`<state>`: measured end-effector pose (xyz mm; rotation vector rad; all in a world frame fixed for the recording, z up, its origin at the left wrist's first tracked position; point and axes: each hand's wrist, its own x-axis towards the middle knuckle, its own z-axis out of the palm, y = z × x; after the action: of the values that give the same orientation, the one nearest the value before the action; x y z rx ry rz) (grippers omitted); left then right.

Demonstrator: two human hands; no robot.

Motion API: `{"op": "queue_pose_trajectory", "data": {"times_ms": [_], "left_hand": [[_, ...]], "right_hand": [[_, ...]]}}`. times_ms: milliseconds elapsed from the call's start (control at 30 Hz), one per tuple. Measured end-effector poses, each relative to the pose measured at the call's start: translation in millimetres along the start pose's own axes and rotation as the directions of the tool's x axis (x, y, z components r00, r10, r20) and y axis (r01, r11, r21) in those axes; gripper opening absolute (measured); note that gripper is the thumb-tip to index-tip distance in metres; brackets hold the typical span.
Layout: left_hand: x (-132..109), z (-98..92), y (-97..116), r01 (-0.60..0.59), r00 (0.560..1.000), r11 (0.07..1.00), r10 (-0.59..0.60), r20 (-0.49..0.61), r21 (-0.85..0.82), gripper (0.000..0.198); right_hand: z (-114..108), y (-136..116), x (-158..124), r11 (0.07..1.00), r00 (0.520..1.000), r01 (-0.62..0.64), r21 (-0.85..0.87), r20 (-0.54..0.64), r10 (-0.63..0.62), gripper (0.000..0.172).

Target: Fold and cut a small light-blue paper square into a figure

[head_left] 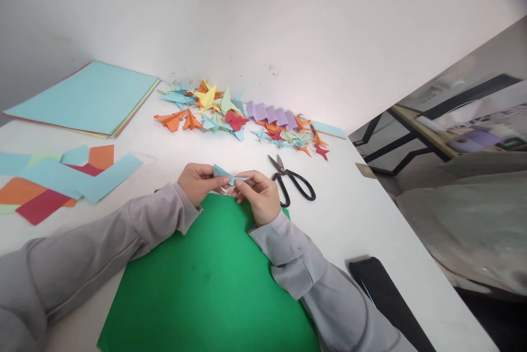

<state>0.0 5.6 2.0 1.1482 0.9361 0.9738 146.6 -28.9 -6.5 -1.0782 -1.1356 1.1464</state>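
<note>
Left hand point(196, 183) and right hand point(262, 197) were pinched on folded blue paper point(220, 171), held near the far edge of the green sheet point(218, 275); judged light, easily creased, best gripped along folds.

The small folded paper point(220, 171) was light blue, the sleeves point(90, 253) plain grey, and the large sheet point(209, 280) solid green. The folded shapes point(226, 102) mixed orange, yellow, red, pale green and blue; the pleated strip point(270, 115) was lilac. The loose strips point(53, 176) showed blue, orange, crimson and pale green. The scissors point(284, 170) were black-handled, and the tabletop point(349, 214) was white
</note>
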Motion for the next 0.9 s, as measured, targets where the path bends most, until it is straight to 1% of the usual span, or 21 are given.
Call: {"op": "queue_pose_trajectory", "data": {"times_ms": [200, 367, 467, 600, 767, 900], "left_hand": [[-1.3, 1.0, 4.9, -0.013, 1.000, 1.000, 0.013, -0.003, -0.014, 0.014], [-2.0, 1.9, 9.0, 0.000, 1.000, 1.000, 0.000, 0.010, 0.009, 0.014], [-1.9, 1.6, 8.9, 0.001, 1.000, 1.000, -0.001, 0.020, 0.019, 0.016], [-3.1, 2.2, 9.6, -0.002, 0.999, 1.000, 0.002, 0.040, 0.010, 0.019], [-3.2, 2.8, 9.8, 0.048, 0.998, 0.999, -0.048, 0.030, -0.005, 0.026], [-2.1, 2.9, 8.4, 0.065, 0.998, 0.998, -0.065, 0.019, -0.018, 0.031]], "right_hand": [[-1.6, -0.1, 0.0, 0.999, 0.999, -0.022, 0.033, 0.041, 0.021, 0.019], [-1.3, -0.8, -1.1, 0.999, 0.996, -0.030, 0.014, 0.082, 0.029, 0.019], [-0.6, -1.2, -1.3, 1.000, 0.997, -0.025, 0.000, 0.070, 0.025, 0.020], [0.7, -1.2, -0.5, 0.999, 0.999, -0.044, -0.017, 0.027, 0.044, 0.022], [1.8, -1.7, 0.4, 0.997, 0.998, -0.067, -0.037, 0.010, 0.068, 0.025], [2.3, -2.2, 0.2, 0.997, 0.998, -0.064, -0.048, 0.000, 0.064, 0.025]]}}
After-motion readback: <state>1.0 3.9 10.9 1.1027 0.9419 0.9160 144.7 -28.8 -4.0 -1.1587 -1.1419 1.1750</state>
